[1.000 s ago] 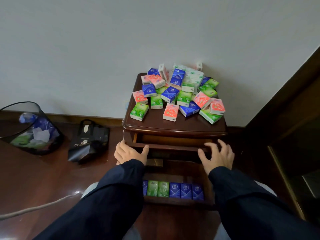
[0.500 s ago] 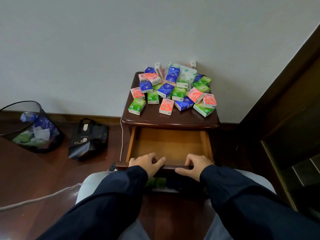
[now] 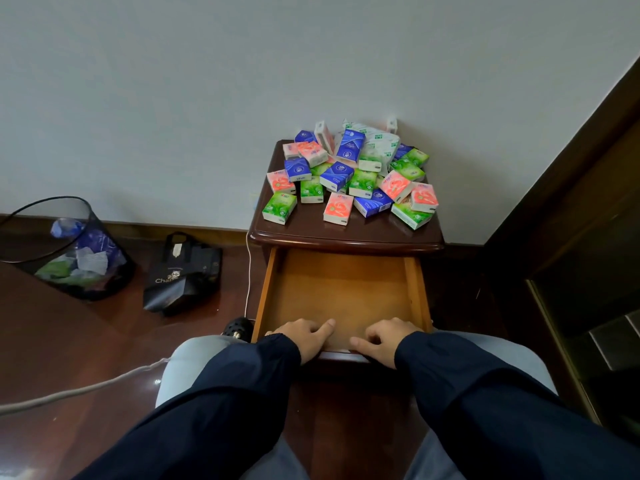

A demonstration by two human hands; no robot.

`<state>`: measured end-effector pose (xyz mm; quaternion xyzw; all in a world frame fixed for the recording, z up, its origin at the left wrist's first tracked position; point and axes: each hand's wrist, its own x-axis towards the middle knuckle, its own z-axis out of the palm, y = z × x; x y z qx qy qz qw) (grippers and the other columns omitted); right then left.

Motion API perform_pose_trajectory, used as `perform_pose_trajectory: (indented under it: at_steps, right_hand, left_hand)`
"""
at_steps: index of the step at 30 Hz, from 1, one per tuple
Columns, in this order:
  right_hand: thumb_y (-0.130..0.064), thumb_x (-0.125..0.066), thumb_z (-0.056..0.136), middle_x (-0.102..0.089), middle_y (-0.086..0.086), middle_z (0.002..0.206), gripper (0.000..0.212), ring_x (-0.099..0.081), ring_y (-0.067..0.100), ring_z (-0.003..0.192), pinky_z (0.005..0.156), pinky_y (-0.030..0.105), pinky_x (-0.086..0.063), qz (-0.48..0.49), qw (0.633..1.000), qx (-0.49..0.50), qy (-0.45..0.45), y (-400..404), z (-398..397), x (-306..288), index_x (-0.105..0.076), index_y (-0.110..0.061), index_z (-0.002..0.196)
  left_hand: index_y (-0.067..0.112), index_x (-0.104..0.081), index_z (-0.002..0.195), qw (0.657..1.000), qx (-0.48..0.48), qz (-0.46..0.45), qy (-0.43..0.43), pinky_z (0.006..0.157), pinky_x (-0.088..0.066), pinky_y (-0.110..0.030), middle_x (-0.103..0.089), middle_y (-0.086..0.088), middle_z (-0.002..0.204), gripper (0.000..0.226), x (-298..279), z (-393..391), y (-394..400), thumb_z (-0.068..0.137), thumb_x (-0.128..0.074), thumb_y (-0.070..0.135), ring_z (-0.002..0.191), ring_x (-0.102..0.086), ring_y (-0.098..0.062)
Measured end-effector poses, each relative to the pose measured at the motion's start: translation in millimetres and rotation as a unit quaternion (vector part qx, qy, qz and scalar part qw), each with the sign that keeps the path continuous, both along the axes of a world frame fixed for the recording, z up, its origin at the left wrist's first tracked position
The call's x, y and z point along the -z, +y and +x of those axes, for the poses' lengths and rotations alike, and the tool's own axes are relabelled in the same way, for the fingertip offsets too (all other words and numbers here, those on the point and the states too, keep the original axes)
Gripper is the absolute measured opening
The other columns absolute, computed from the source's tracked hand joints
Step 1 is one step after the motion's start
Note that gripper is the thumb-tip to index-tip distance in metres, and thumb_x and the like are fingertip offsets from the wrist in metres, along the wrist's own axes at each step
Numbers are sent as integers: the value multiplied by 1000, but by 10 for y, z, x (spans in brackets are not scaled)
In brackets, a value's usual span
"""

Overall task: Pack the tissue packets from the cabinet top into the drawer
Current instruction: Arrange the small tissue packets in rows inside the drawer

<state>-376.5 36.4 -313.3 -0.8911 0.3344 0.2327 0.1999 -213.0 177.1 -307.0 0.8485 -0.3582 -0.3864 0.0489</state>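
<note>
A heap of tissue packets [image 3: 349,174] in green, blue, pink and white covers the dark wooden cabinet top [image 3: 346,233]. Below it the top drawer [image 3: 341,289] stands pulled far out, its pale wooden inside bare. My left hand [image 3: 306,337] and my right hand [image 3: 386,342] both grip the drawer's front edge, fingers curled over the rim into the drawer. The nearest packets are a green one [image 3: 279,207] at the front left and a pink one [image 3: 338,208] in the middle.
A black mesh waste bin [image 3: 69,251] and a black paper bag [image 3: 183,271] sit on the floor to the left. A white cable [image 3: 248,271] hangs down the cabinet's left side. Dark wooden furniture [image 3: 588,237] stands close on the right. My knees flank the drawer.
Both hands took hold of the top drawer's front and pulled it out toward me. The drawer now hides the lower drawer with its row of packets.
</note>
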Motion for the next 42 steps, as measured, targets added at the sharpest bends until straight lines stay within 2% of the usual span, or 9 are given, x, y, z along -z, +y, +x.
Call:
perform_pose_trajectory:
  at_steps: [3,6,11,19,22,25,32,38,42]
  right_hand:
    - [-82,-36,85,-65,-6,83,59,-61,16,78,72,34,-53,13,1000,-9,14,-82,104,-84,-64,-31,77]
    - [-62,-50,94,-68,-7,104,38,-64,16,96,84,34,-53,26,996,31,-80,-259,295,-271,-69,-31,107]
    - [-41,-58,97,-52,-8,135,37,-54,14,121,100,36,-48,-25,962,80,-261,-635,719,-610,-55,-31,133]
    - [-40,-61,94,-6,-9,167,81,-22,25,149,116,44,-35,-86,974,8,-209,-935,1382,-594,-15,-28,159]
    - [-45,-62,92,0,-9,166,83,-25,28,145,112,46,-36,-126,976,15,-176,-970,1500,-468,-13,-30,158]
    - [-50,-65,87,-14,-4,162,68,-29,28,142,108,45,-38,-156,963,32,-219,-1004,1554,-378,-34,-31,144]
    - [-50,-76,78,-42,-8,131,39,-39,21,124,96,34,-40,-58,958,43,-278,-1134,1660,-448,-48,-33,99]
    - [-78,-79,51,-40,-26,104,59,-47,-9,96,71,18,-41,31,951,-14,-306,-758,1613,-426,-48,-41,85]
    - [-76,-79,53,-39,-27,110,59,-49,-5,101,80,24,-51,78,956,-90,-269,-411,1539,-52,-49,-39,87]
  left_hand:
    - [20,-70,111,998,-10,-37,41,93,-52,-37,-71,-4,108,72,-49,23,-56,96,-25,74,99,-66,-23]
    - [18,-67,110,989,-41,-120,79,82,-53,-32,-71,-3,100,53,-154,138,-205,102,-35,60,93,-66,-21]
    - [27,-59,118,957,-98,-271,-35,91,-53,-37,-60,2,116,25,-419,518,-588,98,-54,42,102,-59,-16]
    - [37,-21,153,926,-97,-236,-278,108,-39,-49,-27,-5,156,69,-434,1182,-946,92,-53,44,139,-33,-32]
    - [44,-12,154,928,-95,-201,-300,113,-32,-51,-15,-7,163,70,-336,1347,-1006,94,-47,53,147,-22,-34]
    - [47,-25,148,927,-99,-201,-301,115,-28,-52,-14,-9,163,61,-238,1419,-1058,92,-46,57,148,-18,-34]
    - [28,-49,117,908,-133,-243,-313,99,-42,-44,-52,-1,134,34,-180,1559,-1162,90,-61,46,127,-44,-28]
    - [22,-55,103,878,-219,-303,-300,83,-41,-38,-56,-5,111,29,-106,1466,-724,84,-70,39,104,-49,-30]
    - [19,-54,101,869,-296,-311,-246,87,-39,-39,-52,-7,112,29,62,1393,-286,84,-71,34,103,-46,-31]
